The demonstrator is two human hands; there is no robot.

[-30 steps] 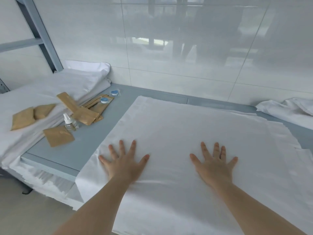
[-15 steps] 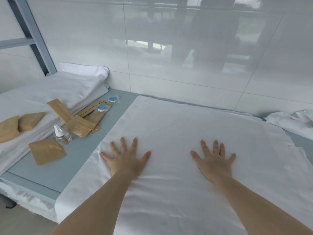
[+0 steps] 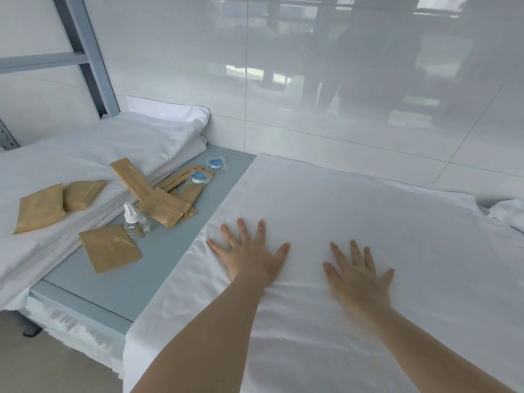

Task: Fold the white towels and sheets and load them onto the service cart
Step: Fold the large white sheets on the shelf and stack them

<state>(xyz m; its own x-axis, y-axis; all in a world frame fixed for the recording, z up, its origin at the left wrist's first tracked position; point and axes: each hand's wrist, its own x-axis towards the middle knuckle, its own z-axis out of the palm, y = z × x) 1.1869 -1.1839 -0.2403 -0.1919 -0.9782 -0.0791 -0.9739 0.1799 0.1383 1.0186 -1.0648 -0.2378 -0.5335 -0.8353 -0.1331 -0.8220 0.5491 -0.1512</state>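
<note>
Grey-blue flat tabletop (image 3: 119, 282) against a glossy white tiled wall (image 3: 312, 80). Grey metal shelving frame (image 3: 85, 52) at far left. On the tabletop: small clear plastic bottle with white nozzle cap (image 3: 133, 221), upright; flat tan paper sachet (image 3: 109, 248) just beside it; a heap of long tan paper packets (image 3: 158, 194); two round blue-lidded items in clear wrappers (image 3: 198, 177), near the packets.

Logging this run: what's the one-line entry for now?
left hand: flat on sheet | right hand: flat on sheet
</note>
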